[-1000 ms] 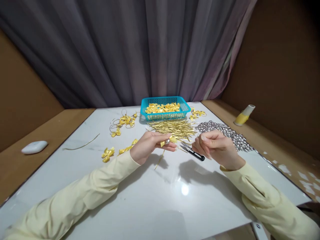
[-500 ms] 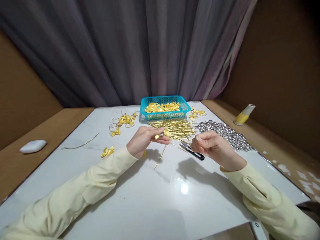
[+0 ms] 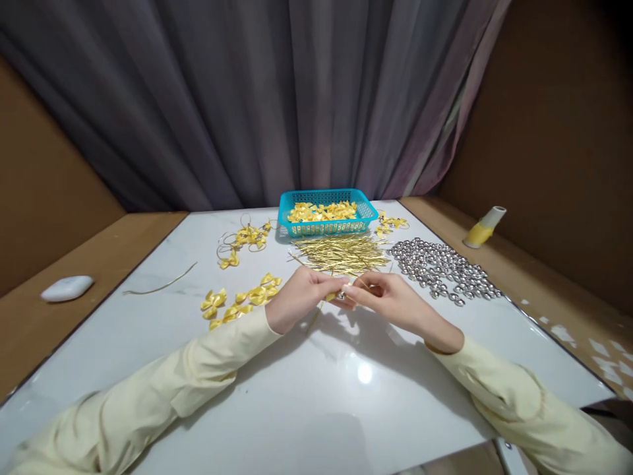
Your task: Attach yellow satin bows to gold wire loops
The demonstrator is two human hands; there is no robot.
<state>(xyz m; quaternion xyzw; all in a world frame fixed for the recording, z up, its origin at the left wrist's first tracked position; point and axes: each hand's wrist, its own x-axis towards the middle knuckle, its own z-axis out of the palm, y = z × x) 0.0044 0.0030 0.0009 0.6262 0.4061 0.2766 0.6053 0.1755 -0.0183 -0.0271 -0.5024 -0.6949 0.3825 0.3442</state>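
My left hand (image 3: 305, 295) pinches a small yellow ribbon bow (image 3: 330, 297) with a shiny silver bead (image 3: 341, 295) at its middle. Meeting it from the right, my right hand (image 3: 390, 300) has its thumb and forefinger closed at the bow, with a thin gold wire (image 3: 364, 284) by the fingers. Fingers hide much of the bow and wire. Behind the hands lies a pile of gold wires (image 3: 341, 254). The black-handled snips seen earlier are not visible now; I cannot tell whether my right hand covers or holds them.
A blue basket (image 3: 328, 229) of yellow bows stands at the back. Silver beads (image 3: 440, 267) spread at right. Loose bows (image 3: 250, 300) lie by my left forearm, wired bows (image 3: 250, 237) farther back. A bent wire (image 3: 161, 283), white case (image 3: 66, 288) and cone (image 3: 484, 227) lie outward.
My right hand has moved left to meet my left hand at the bow. My left hand has lowered slightly. The snips have gone from sight, and more loose bows show beside my left forearm.
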